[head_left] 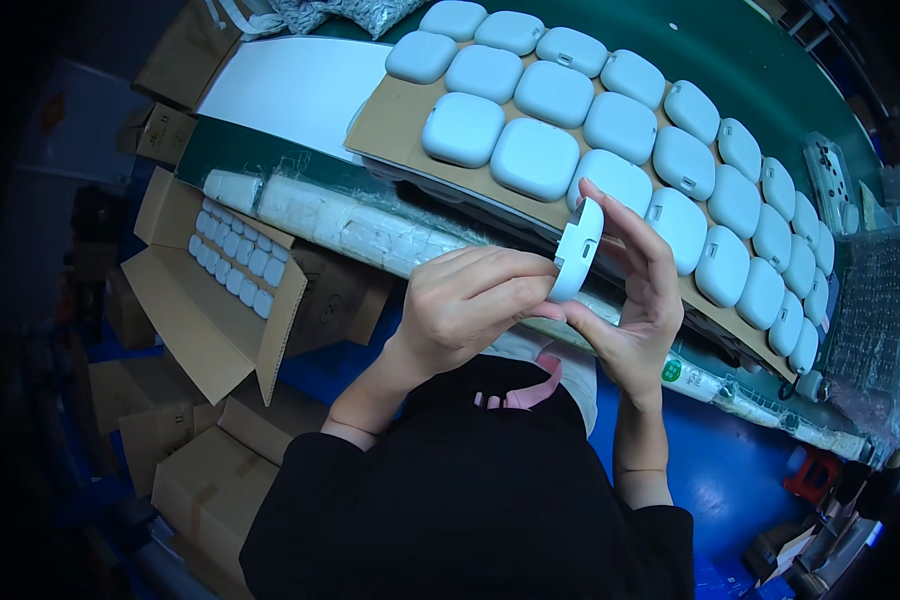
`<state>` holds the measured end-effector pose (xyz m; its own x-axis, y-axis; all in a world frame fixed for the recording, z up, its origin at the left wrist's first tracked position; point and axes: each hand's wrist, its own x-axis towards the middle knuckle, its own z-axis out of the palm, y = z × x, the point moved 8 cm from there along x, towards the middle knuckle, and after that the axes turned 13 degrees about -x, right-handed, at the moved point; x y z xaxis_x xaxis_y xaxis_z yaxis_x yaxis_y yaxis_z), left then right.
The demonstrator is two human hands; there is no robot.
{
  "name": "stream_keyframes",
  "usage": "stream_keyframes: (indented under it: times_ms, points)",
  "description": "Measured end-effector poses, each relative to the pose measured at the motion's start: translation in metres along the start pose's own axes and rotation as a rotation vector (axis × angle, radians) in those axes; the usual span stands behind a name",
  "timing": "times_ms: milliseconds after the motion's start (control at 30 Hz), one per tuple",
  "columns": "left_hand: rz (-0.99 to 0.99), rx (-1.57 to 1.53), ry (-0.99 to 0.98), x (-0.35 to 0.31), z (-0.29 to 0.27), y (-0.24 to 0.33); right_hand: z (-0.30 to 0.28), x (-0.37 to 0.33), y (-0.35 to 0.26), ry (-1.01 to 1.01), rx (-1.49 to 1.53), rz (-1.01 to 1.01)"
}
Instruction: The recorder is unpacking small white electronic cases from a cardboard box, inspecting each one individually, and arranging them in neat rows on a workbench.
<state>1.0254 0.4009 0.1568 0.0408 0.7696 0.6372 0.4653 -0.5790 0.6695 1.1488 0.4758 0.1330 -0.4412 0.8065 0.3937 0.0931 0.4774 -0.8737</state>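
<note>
**Handling and Points of Hold**

Clock positions are taking the held item as the dial centre, with 12 o'clock lying toward the top of the view.

1. Position. The white case [575, 245] is standing nearly edge-on between both hands, just off the near side of the desk [760, 80], and is showing a small slot in its narrow side.

2. Hands. The left hand [470, 305] is pinching the case at 8 o'clock with thumb and curled fingers. The right hand [645, 300] is grasping it from 3 o'clock, its index fingertip resting at the 12 o'clock end and its thumb bracing near 6 o'clock.

3. Surroundings. Rows of similar white cases [533, 160] are sitting on a cardboard sheet [400, 110] from 11 round to 4 o'clock. An open carton [185, 330] is holding small pale units [238, 250] at 9 o'clock.

4. Handling. The shell is probably behaving as light, stiff plastic, its smooth finish tending to slip and mark. Opposed fingertips on the rounded rim should be giving the safest hold, leaving the slot unpressed.
</note>
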Motion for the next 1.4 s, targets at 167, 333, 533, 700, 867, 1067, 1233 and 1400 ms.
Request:
stream_keyframes:
  times_ms: [167, 333, 533, 700, 867, 1067, 1233, 1400]
  points:
    - [-0.114, -0.200, 0.072, -0.005, -0.001, -0.013, -0.002, 0.000, -0.004, -0.053, -0.156, -0.043]
    - [-0.128, -0.228, 0.033, -0.004, -0.001, -0.012, 0.001, -0.003, 0.000, -0.101, -0.125, -0.026]
    - [-0.056, -0.342, 0.107, 0.000, -0.002, -0.005, 0.005, -0.008, 0.016, -0.086, 0.418, 0.152]
    - [-0.064, -0.361, 0.215, -0.005, -0.011, -0.007, 0.014, -0.006, 0.016, -0.165, 0.799, 0.244]
    - [-0.079, -0.381, 0.292, -0.005, -0.016, -0.008, 0.023, -0.008, 0.026, -0.215, 1.592, 0.444]
    - [-0.088, -0.368, 0.288, -0.003, -0.012, -0.011, 0.020, -0.006, 0.031, -0.286, 1.853, 0.328]
    - [-0.083, -0.359, 0.296, -0.002, -0.014, -0.012, 0.021, -0.002, 0.027, -0.285, 1.813, 0.304]
    - [-0.074, -0.349, 0.346, -0.011, -0.026, -0.012, 0.021, 0.005, 0.011, -0.228, 1.280, 0.237]
